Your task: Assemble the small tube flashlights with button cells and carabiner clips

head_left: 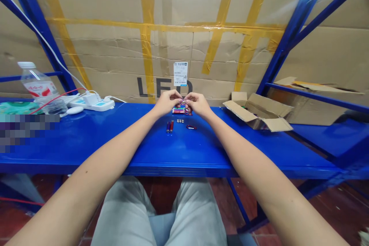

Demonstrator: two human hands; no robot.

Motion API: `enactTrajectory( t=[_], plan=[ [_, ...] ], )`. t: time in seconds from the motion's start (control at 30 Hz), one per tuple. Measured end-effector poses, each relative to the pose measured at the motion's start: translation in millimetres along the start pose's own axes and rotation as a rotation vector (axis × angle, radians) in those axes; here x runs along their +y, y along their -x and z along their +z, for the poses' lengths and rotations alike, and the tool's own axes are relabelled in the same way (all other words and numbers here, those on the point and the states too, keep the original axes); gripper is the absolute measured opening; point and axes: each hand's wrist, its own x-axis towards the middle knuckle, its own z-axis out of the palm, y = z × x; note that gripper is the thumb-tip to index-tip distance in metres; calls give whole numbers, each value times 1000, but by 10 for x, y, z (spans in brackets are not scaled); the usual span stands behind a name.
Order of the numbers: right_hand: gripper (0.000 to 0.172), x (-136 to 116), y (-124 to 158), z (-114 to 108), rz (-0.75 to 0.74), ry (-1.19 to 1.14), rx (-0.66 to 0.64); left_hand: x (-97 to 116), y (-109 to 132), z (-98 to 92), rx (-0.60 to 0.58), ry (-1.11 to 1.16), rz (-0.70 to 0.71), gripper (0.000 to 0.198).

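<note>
My left hand (pixel 168 102) and my right hand (pixel 198 104) meet above the table, fingertips pinched together on both. Between them is a small silvery piece (pixel 183 102), too small to name surely. Just under the hands lies a row of shiny metal tubes (pixel 179 111) in several colours, partly hidden by the fingers. Nearer to me sit several small silver button cells (pixel 180 121) in a block. A purple tube (pixel 168 127) and a red tube (pixel 172 127) lie side by side to their left. To their right is a red carabiner (pixel 191 127).
An open cardboard box (pixel 256 111) stands at the right of the blue table (pixel 184 150). On the left are a plastic bottle (pixel 43 88) and a white power strip (pixel 90 102) with cables. A large cardboard sheet (pixel 115 54) and blue frame posts close off the back.
</note>
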Motion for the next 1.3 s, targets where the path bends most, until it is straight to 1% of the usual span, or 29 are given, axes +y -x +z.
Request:
enactTrajectory(
  t=[0.1, 0.23, 0.33, 0.43, 0.47, 0.53, 0.57, 0.6, 0.63, 0.73, 0.8, 0.9, 1.0, 1.07, 1.2, 1.3],
  plan=[
    [10, -17, 7, -26, 15, 53, -15, -3, 22, 33, -6, -23, -14, 8],
    [13, -37, 42, -6, 92, 101, -65, 13, 71, 70, -42, -189, 88, 5],
    [12, -41, 63, 51, 96, 99, -93, 33, 65, 74, 6, -238, 125, 9],
    [24, -39, 67, 72, 84, 124, -138, 17, 22, 11, 86, -246, 110, 13],
    [25, -35, 65, 56, 84, 165, -146, -1, 9, -28, 98, -270, 98, 13],
    [18, -17, 60, -15, 115, 303, -149, -52, 0, -121, 91, -355, 38, 11],
    [13, -3, 57, -66, 152, 385, -154, -82, 3, -170, 66, -404, -7, 9],
    [9, 14, 55, -122, 215, 467, -188, -113, 10, -216, 33, -459, -53, 9],
    [8, 34, 53, -177, 274, 539, -235, -144, 20, -258, -15, -515, -105, 7],
    [10, 86, 46, -300, 436, 699, -373, -232, 45, -348, -154, -626, -256, 3],
    [10, 102, 43, -331, 501, 742, -438, -282, 47, -388, -213, -633, -321, 6],
    [14, 96, 42, -323, 541, 723, -472, -325, 35, -442, -323, -577, -412, 7],
    [16, 90, 39, -316, 555, 650, -437, -307, 25, -488, -447, -543, -515, 7],
    [16, 102, 32, -333, 562, 632, -426, -267, 28, -508, -503, -536, -557, 10],
    [25, 156, 20, -391, 600, 722, -494, -182, 45, -517, -556, -529, -578, 16],
    [26, 179, 22, -412, 610, 769, -520, -165, 54, -513, -589, -539, -544, 16]
  ],
)
